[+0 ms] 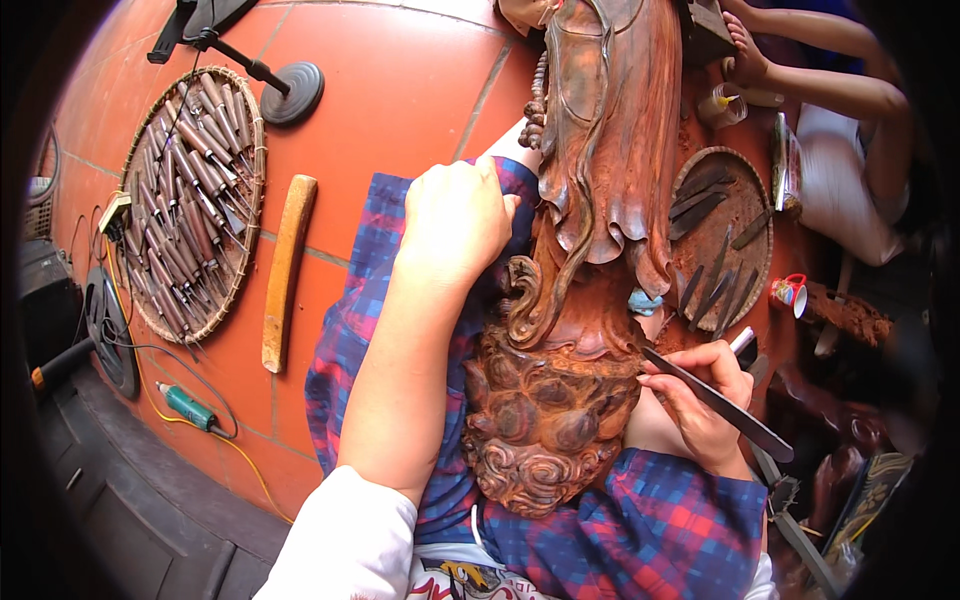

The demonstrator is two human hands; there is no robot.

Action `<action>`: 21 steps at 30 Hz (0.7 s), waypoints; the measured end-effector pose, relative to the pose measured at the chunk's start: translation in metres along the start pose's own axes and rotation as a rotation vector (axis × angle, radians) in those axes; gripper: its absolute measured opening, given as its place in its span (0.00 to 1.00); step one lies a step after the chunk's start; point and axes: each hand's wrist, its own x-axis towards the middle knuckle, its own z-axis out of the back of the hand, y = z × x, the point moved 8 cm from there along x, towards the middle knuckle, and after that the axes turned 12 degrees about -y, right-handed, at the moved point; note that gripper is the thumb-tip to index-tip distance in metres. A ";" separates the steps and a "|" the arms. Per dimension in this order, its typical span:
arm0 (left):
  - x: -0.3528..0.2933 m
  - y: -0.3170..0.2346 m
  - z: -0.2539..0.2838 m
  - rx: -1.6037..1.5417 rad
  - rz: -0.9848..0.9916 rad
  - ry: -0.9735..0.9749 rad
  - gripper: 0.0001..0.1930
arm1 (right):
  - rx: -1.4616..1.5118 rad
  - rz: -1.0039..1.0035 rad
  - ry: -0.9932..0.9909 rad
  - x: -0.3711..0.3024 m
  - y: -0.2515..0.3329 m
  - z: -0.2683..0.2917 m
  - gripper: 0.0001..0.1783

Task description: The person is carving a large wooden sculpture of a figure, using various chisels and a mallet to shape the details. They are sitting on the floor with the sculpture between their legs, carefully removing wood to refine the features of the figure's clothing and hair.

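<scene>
A reddish-brown wood carving (615, 130) with draped robe folds runs up from my lap, and its bumpy, swirled base (545, 425) lies between my legs on blue-and-red plaid cloth (355, 330). My right hand (708, 395) is closed around a dark flat file (735, 412), whose narrow tip meets or nearly meets the base's upper right edge. Behind those fingers shows a white stick-like thing (742, 340); whether I grip it too is unclear. On the left, my left hand (455, 220) rests in a fist on the plaid cloth over my leg, its inside hidden.
Left on the tiled floor lie a basket tray (258, 180) of wood-handled chisels, a wooden bar (290, 275) and a green corded tool (187, 407). Right are a round tray (762, 215) of dark files, a cup (792, 295) and a jar (722, 105). Another person's foot (747, 55) is beyond.
</scene>
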 end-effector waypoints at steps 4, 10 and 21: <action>0.001 -0.001 0.000 -0.014 -0.002 -0.003 0.23 | 0.091 0.063 0.045 -0.002 0.000 -0.002 0.05; 0.002 -0.003 0.003 -0.026 -0.010 -0.021 0.22 | -0.254 0.222 0.088 0.008 0.018 -0.019 0.04; 0.002 -0.001 0.006 -0.040 0.022 -0.029 0.20 | -0.325 0.317 0.057 0.012 0.021 -0.028 0.03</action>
